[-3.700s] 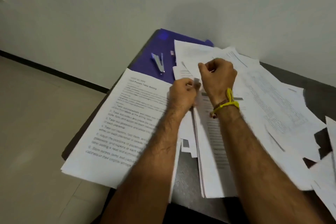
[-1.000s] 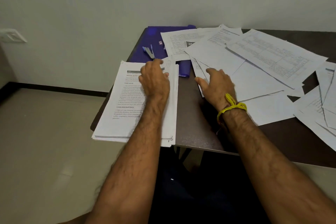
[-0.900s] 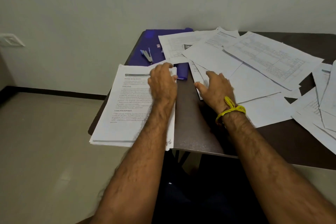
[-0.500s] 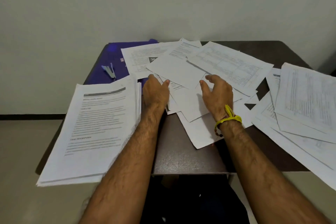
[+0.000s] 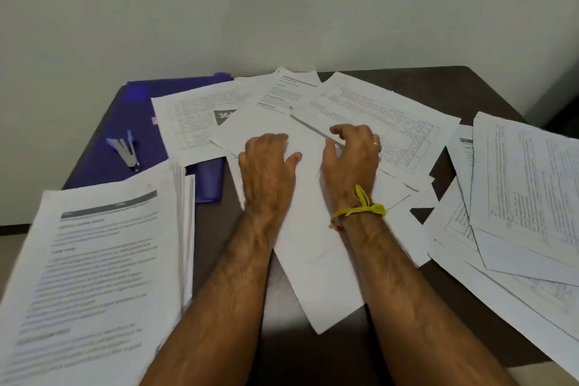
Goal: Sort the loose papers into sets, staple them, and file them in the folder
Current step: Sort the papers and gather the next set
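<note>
Loose papers (image 5: 316, 122) are spread over the table (image 5: 313, 351) centre and right; a stack (image 5: 94, 260) lies at the left edge. The left hand (image 5: 266, 172) is laid flat on blank sheets, fingers straight; the right hand (image 5: 351, 160) is curled over a sheet edge, grip not resolvable. The stapler (image 5: 123, 150) rests on the folder (image 5: 138, 122), far left.

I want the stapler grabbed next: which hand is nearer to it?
Left. The left hand rests on loose papers just right of the stapler; the right hand lies farther right, beyond the left.
</note>
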